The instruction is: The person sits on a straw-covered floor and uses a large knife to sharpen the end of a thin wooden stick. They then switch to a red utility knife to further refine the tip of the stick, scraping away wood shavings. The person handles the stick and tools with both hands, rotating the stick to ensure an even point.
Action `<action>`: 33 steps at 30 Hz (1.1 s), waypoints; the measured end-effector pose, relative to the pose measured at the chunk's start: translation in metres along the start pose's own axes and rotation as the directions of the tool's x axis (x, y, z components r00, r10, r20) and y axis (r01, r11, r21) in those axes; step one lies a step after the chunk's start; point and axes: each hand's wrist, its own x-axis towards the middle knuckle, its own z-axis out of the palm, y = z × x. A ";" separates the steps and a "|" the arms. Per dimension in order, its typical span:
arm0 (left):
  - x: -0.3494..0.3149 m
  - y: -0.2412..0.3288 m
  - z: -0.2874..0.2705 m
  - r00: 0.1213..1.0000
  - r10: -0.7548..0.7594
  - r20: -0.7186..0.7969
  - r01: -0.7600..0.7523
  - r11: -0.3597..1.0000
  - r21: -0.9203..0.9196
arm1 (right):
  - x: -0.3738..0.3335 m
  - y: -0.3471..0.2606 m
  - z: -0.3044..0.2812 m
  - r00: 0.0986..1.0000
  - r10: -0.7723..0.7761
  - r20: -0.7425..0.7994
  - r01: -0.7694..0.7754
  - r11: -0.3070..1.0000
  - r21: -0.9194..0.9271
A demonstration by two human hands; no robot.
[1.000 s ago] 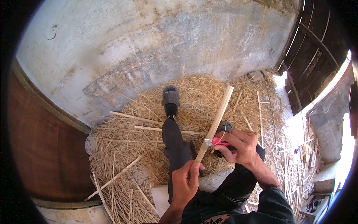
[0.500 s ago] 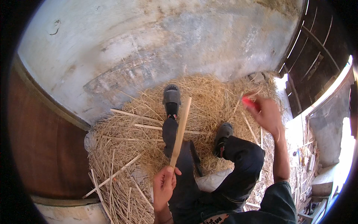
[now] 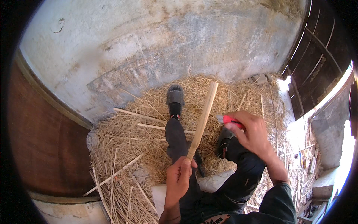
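Note:
My left hand (image 3: 178, 181) is closed round the narrow lower end of a pale wooden stick (image 3: 205, 115). The stick widens upward like a slim paddle, and its top leans to the right. Off to the right of it, my right hand (image 3: 251, 132) grips a red-handled knife (image 3: 232, 121). Its short grey blade points left toward the stick, with a gap between them. My fingers hide part of the knife's handle.
Straw and thin shavings (image 3: 149, 145) cover the floor, with several loose wooden strips (image 3: 115, 173) on the left. My dark shoes (image 3: 175, 98) rest on the straw. A stained wall (image 3: 179, 48) stands ahead, a brown door (image 3: 48, 138) at left, dark boards (image 3: 313, 56) at right.
My right hand has swung down and left with the knife, closer to the stick. The left hand has shifted slightly right, and the stick now leans more to the right.

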 end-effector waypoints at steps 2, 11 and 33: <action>0.002 0.002 0.007 1.000 0.023 0.012 -0.023 1.000 0.004 | -0.013 -0.007 0.008 0.996 -0.077 -0.039 0.080 0.994 0.072; -0.002 0.010 0.019 1.000 0.019 0.008 -0.019 0.994 0.108 | -0.030 -0.026 0.024 0.977 -0.202 -0.069 0.203 0.979 0.021; -0.020 -0.012 0.005 0.988 -0.125 0.088 0.114 0.986 0.124 | -0.012 0.022 -0.024 0.932 0.105 -0.347 -0.080 0.993 0.084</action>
